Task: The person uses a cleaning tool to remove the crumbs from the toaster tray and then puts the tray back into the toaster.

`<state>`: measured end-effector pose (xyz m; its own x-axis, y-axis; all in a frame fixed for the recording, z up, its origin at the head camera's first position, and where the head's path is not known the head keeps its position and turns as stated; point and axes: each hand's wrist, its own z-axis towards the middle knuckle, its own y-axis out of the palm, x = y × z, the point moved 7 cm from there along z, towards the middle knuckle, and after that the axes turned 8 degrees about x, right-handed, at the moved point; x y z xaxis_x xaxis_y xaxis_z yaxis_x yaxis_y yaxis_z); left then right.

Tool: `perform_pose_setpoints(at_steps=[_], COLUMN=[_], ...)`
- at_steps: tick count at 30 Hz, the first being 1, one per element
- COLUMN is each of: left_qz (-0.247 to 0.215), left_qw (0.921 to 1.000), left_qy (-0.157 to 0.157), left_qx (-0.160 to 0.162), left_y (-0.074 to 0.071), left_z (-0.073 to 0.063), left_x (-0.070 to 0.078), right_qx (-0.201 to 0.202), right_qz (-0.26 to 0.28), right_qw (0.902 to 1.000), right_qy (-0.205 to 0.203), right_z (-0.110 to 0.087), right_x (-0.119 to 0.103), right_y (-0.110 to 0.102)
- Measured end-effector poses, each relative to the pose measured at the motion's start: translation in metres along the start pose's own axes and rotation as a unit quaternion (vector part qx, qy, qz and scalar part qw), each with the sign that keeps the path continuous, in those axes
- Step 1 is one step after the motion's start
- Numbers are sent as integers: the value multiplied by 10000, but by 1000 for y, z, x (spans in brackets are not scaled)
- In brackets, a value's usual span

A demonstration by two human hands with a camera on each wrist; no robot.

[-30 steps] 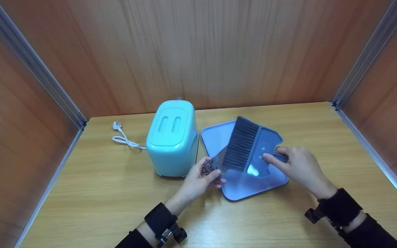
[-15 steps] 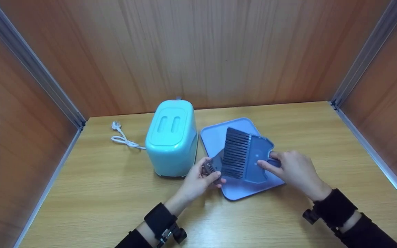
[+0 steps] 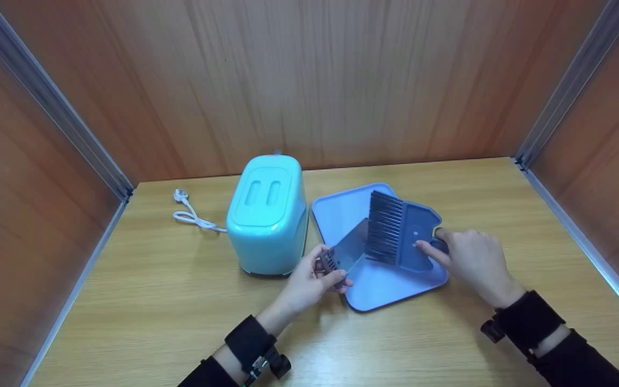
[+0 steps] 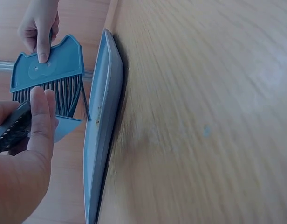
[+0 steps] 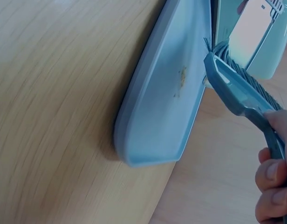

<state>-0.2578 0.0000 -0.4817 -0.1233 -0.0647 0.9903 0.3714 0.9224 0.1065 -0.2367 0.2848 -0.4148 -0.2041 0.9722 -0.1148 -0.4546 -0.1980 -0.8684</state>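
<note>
blue plastic brush (image 3: pixel 403 234), right of centre in the head view, is grasped by its handle in the right hand (image 3: pixel 470 260), the thumb pressed along its flat face. the left hand (image 3: pixel 312 277), just below centre in the same view, grips the slotted end of a thin plate (image 3: pixel 351 247) that reaches up and right in the frame toward the bristles. i judge the step to be brushing that plate off over the tray (image 3: pixel 395 290), which lies beneath both, right of centre. some crumbs (image 5: pixel 182 77) show on its floor, upper right of the right wrist view. whether the bristles touch the plate i can't tell. to do it well, i'd brace the plate, tip its free edge low over the tray, and draw short, light strokes from the gripped end outward. springy bristles could flick bits onto the table (image 3: pixel 153 322) or toward the toaster (image 3: pixel 264 215), just left of the tray, so i'd ease them off the edge rather than let them snap.
</note>
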Motion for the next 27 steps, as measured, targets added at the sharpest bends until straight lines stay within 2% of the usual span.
perform_pose_setpoints(at_steps=[8, 16, 19, 22, 27], left_qz=[27, 47, 48, -8, -107], left_qw=[10000, 10000, 10000, 10000, 9999], left_qy=[47, 66, 40, -4, -23], left_qx=[-79, -54, -13, 18, 22], left_y=[1, -1, -1, -1, 0], left_z=[0, 2, 2, 2, 2], left_x=[1, -1, -1, -1, -1], right_qx=[453, 575, 495, 270, -256], right_qz=[-165, -119, 221, 787, 1798], right_qw=[9988, 9980, 9975, 9937, 9756], right_qy=[-32, 228, 449, 758, 1234], right_z=[2, 3, 4, 5, 5], right_x=[12, 23, 21, 16, 4], right_y=[-7, -15, -18, -16, -7])
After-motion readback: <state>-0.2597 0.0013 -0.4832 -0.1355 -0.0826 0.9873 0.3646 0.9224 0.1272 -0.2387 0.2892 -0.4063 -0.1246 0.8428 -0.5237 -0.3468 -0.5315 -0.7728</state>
